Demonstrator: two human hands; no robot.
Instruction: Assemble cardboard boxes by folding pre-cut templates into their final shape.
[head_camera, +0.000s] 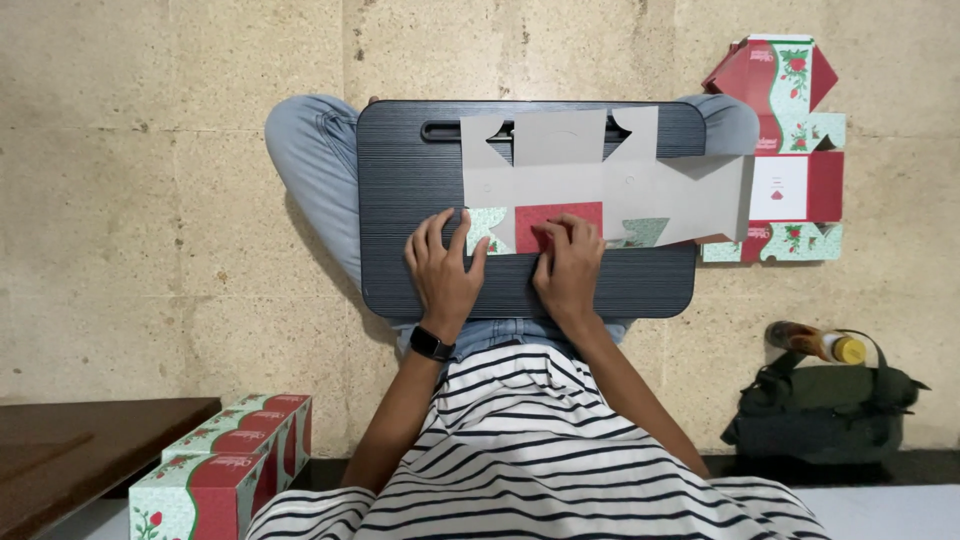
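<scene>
A flat unfolded cardboard box blank (590, 180) lies grey side up on a black lap tray (400, 190) across my crossed legs. Its near flap is folded over and shows a red panel (548, 222) with a green floral edge. My left hand (443, 268) rests flat on the tray, fingers spread, fingertips touching the flap's left corner. My right hand (570, 265) presses down on the folded red flap with fingers together. Neither hand grips anything. A black watch (431, 343) sits on my left wrist.
More flat printed box blanks (790, 150) lie on the stone floor at the right of the tray. Assembled red and green boxes (225, 460) stand at the lower left beside a dark wooden surface (70, 450). A dark bag (825, 405) with a yellow-capped bottle (815, 342) sits lower right.
</scene>
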